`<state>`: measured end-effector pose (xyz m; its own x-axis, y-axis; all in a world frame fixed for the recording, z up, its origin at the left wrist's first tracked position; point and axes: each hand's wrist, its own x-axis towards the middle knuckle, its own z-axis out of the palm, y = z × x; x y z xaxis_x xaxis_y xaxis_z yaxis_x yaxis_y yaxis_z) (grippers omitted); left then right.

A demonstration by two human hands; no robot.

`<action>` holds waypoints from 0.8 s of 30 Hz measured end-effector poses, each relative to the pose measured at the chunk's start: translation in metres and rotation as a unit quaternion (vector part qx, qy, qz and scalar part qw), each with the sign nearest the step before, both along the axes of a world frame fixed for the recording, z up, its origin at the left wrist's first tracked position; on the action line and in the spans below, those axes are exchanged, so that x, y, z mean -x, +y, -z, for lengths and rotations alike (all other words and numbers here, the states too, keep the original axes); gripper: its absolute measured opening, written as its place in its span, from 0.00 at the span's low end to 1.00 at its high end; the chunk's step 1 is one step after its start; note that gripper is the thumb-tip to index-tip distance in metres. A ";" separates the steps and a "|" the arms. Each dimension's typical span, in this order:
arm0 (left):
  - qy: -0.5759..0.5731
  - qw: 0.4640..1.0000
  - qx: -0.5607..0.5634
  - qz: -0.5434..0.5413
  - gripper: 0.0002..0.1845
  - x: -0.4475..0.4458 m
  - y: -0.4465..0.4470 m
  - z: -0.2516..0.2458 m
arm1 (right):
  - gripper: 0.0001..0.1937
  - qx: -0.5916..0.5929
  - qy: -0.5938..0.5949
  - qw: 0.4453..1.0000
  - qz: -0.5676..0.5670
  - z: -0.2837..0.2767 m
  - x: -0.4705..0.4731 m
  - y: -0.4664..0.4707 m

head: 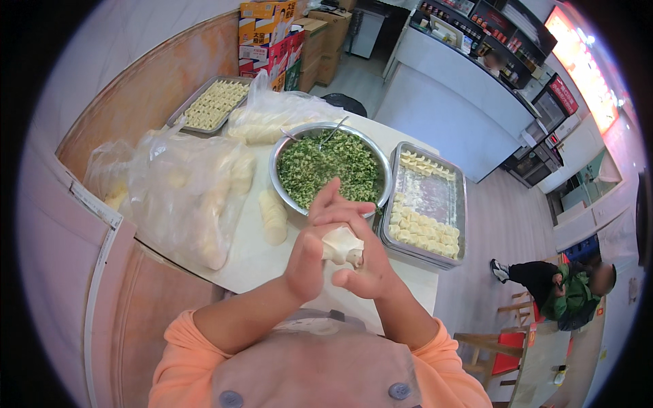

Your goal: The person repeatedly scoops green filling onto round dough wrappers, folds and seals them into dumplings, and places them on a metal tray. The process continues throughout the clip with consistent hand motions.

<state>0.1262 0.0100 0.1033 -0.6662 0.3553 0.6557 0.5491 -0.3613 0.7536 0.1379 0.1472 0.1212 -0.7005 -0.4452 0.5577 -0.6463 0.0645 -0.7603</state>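
My left hand (306,260) and my right hand (365,260) meet in front of my chest, fingers overlapping, with a pale folded dumpling (343,246) held between them. Just beyond them is a large steel bowl (274,176) of chopped green filling (326,163), a spoon (334,133) standing in it. A metal tray (463,204) on the right, on top of a stack, holds rows of shaped dumplings (423,229) at its near end and a few at its far end. A stack of round dough wrappers (273,217) lies left of the bowl.
Plastic bags of wrappers (189,188) cover the left of the white table (250,265). Another filled tray (217,104) is at the back left, near stacked cartons (270,46). A seated person (566,293) is at the right; another person (492,62) is behind the counter (449,102).
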 end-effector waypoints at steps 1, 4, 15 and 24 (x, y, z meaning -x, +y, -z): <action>0.045 0.996 0.054 -0.047 0.43 0.002 -0.005 0.002 | 0.29 0.052 -0.075 0.996 -0.010 0.002 -0.004 0.003; 0.183 0.943 0.175 -0.217 0.40 0.006 -0.013 0.009 | 0.27 0.301 -0.313 0.898 -0.079 0.016 -0.014 0.002; 0.199 0.855 0.324 -0.352 0.11 0.000 -0.009 0.009 | 0.22 0.544 -0.441 0.712 -0.041 0.042 -0.002 0.007; -0.235 0.948 0.090 -0.196 0.10 -0.002 -0.006 0.008 | 0.21 0.300 -0.352 0.883 0.082 0.027 -0.019 0.011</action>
<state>0.1279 0.0037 0.0951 -0.9737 0.0980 0.2056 0.2024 -0.0417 0.9784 0.1565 0.1585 0.0940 -0.9951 -0.0785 0.0600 -0.0198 -0.4370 -0.8993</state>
